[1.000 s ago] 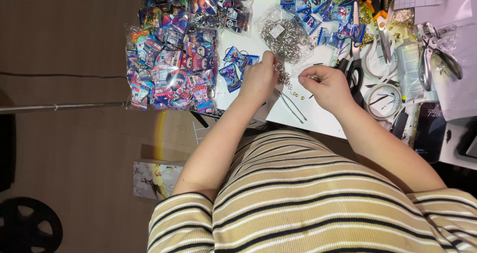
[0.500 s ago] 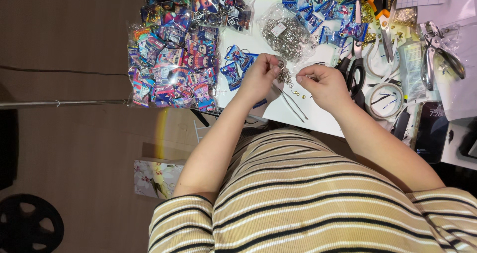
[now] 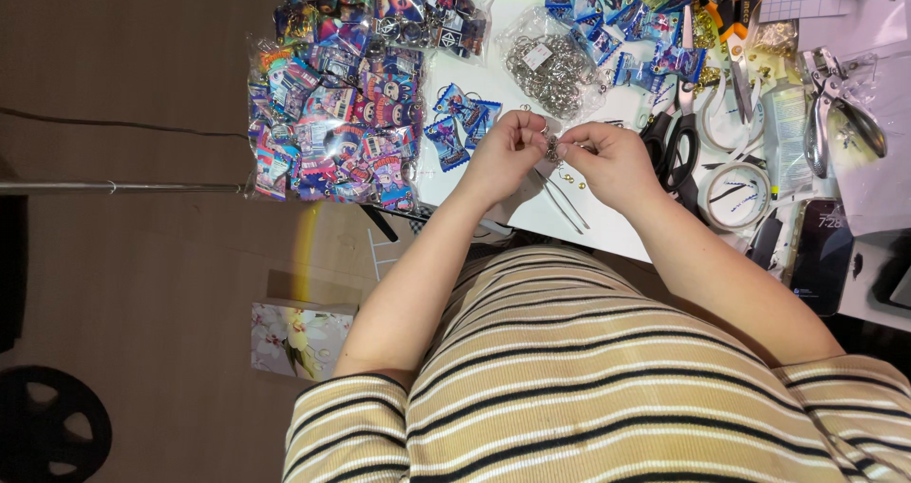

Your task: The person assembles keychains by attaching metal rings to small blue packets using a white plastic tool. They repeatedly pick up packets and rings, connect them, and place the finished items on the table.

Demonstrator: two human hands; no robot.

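We judge the joining step is in hand: left hand (image 3: 503, 156) and right hand (image 3: 607, 160) both pinch a small metal ring (image 3: 551, 147), just below the bag of rings (image 3: 553, 63). Next needs steady alignment.

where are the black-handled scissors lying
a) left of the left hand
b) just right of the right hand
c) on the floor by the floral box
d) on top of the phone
b: the scissors lie on the table just right of the right hand, which meets the left hand over a small metal piece.
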